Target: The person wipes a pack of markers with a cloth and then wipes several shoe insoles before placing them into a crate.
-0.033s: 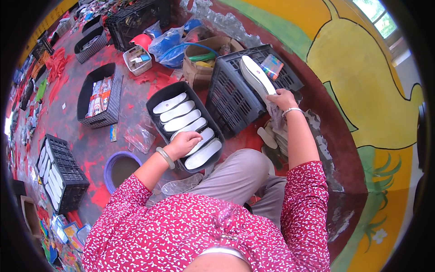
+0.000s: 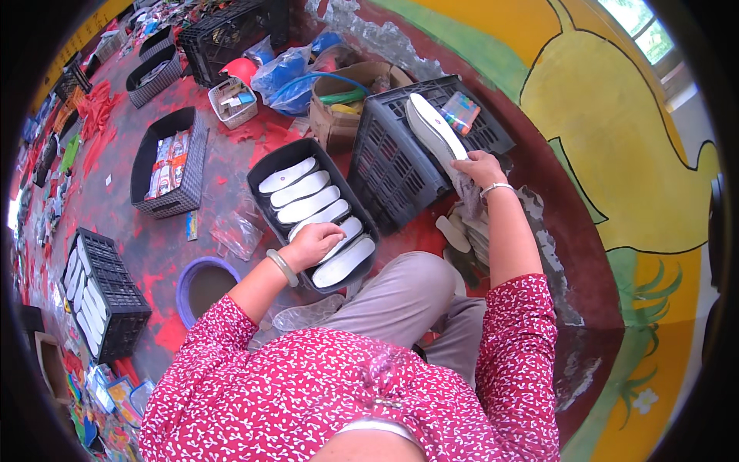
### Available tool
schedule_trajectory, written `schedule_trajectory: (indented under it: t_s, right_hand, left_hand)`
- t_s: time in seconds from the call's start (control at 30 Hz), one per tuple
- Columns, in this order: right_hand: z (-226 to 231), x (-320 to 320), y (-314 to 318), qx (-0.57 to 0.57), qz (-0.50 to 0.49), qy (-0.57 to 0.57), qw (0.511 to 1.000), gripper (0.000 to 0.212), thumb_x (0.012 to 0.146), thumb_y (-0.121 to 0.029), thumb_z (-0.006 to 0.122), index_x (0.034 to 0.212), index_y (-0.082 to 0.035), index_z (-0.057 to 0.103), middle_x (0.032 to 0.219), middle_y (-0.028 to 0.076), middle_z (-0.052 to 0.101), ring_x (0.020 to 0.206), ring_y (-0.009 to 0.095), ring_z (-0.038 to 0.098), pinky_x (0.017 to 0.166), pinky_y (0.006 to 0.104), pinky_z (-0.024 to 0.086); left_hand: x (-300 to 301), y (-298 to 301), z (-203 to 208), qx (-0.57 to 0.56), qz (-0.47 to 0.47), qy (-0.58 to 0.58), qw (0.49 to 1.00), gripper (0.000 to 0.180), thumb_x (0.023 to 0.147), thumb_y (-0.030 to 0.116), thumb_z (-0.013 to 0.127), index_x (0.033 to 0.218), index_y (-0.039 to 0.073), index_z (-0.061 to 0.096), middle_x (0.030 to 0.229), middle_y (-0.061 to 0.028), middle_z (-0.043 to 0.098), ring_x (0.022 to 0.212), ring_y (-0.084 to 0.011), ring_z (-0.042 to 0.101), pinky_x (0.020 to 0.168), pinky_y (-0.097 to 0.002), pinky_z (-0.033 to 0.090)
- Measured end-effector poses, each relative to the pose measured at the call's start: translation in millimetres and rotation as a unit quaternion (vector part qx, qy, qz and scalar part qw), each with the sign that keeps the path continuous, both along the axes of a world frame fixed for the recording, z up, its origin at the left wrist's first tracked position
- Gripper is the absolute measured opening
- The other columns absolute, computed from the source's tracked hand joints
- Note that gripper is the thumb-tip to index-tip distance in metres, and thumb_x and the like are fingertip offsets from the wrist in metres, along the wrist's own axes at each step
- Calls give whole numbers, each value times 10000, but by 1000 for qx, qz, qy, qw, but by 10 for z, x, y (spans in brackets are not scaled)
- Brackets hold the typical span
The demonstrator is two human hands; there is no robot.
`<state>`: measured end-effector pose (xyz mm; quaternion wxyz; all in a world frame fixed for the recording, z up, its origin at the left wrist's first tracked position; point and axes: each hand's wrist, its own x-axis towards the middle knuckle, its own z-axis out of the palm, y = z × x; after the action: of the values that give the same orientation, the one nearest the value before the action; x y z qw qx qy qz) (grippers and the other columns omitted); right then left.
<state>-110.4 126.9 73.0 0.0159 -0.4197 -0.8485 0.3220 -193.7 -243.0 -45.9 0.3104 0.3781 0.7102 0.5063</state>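
Note:
White insoles (image 2: 309, 206) lie side by side in a dark woven bin (image 2: 262, 199) in front of me. My left hand (image 2: 314, 243) is closed over the bin's nearer insoles, fingers curled; what they grip, if anything, is hidden. To the right, a small stack of white-topped insoles (image 2: 436, 127) rests on an upturned dark plastic crate (image 2: 392, 165). My right hand (image 2: 481, 171) grips the near end of that stack, thumb on top. A grey cloth (image 2: 466, 189) hangs just under this hand. Beside the stack lies a colourful packet (image 2: 460, 113).
More insoles (image 2: 458, 231) are piled low by the wall, below my right arm. A purple-rimmed bucket (image 2: 186, 289) stands left of my knee. Farther left is a black crate of insoles (image 2: 115, 308). A cardboard box (image 2: 331, 119) and a patterned basket (image 2: 185, 173) stand beyond.

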Motion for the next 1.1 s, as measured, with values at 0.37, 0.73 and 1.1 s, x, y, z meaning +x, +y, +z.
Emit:
schedule_trajectory:
  t_s: [0.37,0.73,1.1]
  right_hand:
    - [156,247,148,-81,38,49,995,426,677,-259,733,957,46,630,838,64,626,710,151,572,672,290,452]
    - [589,978,-776,-392,115,237,882,360,785,-162,668,1057,47,560,860,63,630,717,95,574,651,222,462]
    - [81,1541,-2223,-395,95,282,869,475,740,-110,712,1138,54,509,972,51,587,845,95,544,751,226,447]
  left_hand:
    - [567,241,326,-33,13,100,994,228,837,170,546,958,-4,630,895,-147,647,840,-208,611,771,-301,464]
    - [690,421,1189,239,105,-219,940,554,850,297,620,1262,-20,427,1180,-88,518,1048,-149,504,892,-276,396]
    - [1098,537,1006,360,32,-439,823,679,790,313,683,1291,26,323,1161,-153,498,1092,-241,503,973,-380,381]
